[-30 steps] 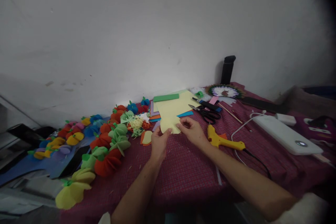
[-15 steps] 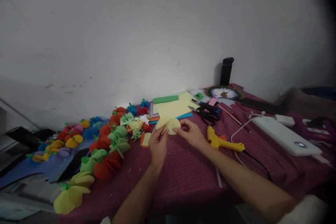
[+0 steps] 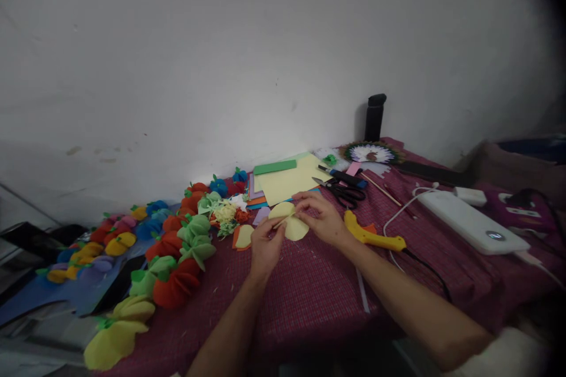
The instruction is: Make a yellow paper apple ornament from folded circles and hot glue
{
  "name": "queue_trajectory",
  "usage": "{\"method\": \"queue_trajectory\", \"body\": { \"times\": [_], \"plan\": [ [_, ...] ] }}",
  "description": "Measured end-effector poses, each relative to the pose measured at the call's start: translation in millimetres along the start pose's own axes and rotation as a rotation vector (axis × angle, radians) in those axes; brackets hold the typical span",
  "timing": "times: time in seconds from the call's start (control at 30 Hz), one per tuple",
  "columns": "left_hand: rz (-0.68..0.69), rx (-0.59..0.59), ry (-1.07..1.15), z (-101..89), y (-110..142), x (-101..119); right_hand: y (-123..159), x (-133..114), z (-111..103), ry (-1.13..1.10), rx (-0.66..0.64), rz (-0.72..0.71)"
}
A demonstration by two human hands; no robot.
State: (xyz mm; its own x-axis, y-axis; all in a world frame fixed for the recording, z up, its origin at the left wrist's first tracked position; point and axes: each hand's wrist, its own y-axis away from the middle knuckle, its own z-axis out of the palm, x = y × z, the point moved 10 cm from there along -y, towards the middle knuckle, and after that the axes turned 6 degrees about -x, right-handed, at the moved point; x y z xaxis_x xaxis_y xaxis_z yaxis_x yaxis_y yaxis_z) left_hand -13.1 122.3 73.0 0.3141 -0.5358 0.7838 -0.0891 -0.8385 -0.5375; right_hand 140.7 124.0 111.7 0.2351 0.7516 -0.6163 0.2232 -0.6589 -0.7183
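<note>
Between my two hands is a pale yellow piece of round-lobed folded paper (image 3: 297, 230), held above the cloth. My left hand (image 3: 267, 240) pinches its left side, thumb against the fold. On the right, my right hand (image 3: 319, 217) grips the upper right edge with thumb and fingers. A raised fold runs across the paper between the fingertips. Just left of my left hand lie small orange and cream paper pieces (image 3: 243, 237). A yellow glue gun (image 3: 375, 240) rests to the right of my right hand.
Rows of colourful paper pumpkins (image 3: 179, 283) line the left side. Paper sheets (image 3: 289, 181), a pile of shreds (image 3: 225, 212) and black scissors (image 3: 342, 193) lie at the back. A white power bank (image 3: 473, 221), a cable and a black bottle (image 3: 374, 119) stand or lie right.
The yellow paper has been turned, so its lobes now lie above and below the fold rather than side by side. My right fingers have shifted onto its upper edge. The view moved slightly.
</note>
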Motion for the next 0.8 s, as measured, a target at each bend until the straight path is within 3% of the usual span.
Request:
{"method": "queue_trajectory", "body": {
  "times": [0.1,0.23,0.33,0.43,0.63,0.8],
  "plan": [
    [-0.123,0.016,0.136,-0.5,-2,-23,0,6,-4,-0.034,0.061,0.053],
    [-0.281,0.19,0.442,-12.1,-2,-50,8,29,-5,-0.114,0.174,0.237],
    [-0.325,0.291,0.632,-15.5,-2,-56,14,45,13,-0.191,0.105,0.355],
    [-0.326,0.281,0.734,-9.6,-3,-52,19,59,31,-0.316,0.034,0.47],
    [-0.322,0.2,0.67,2.5,1,-52,22,62,42,-0.543,0.02,0.544],
    [-0.29,0.184,0.548,3.3,2,-54,21,59,43,-0.468,-0.012,0.497]
  ]
}}
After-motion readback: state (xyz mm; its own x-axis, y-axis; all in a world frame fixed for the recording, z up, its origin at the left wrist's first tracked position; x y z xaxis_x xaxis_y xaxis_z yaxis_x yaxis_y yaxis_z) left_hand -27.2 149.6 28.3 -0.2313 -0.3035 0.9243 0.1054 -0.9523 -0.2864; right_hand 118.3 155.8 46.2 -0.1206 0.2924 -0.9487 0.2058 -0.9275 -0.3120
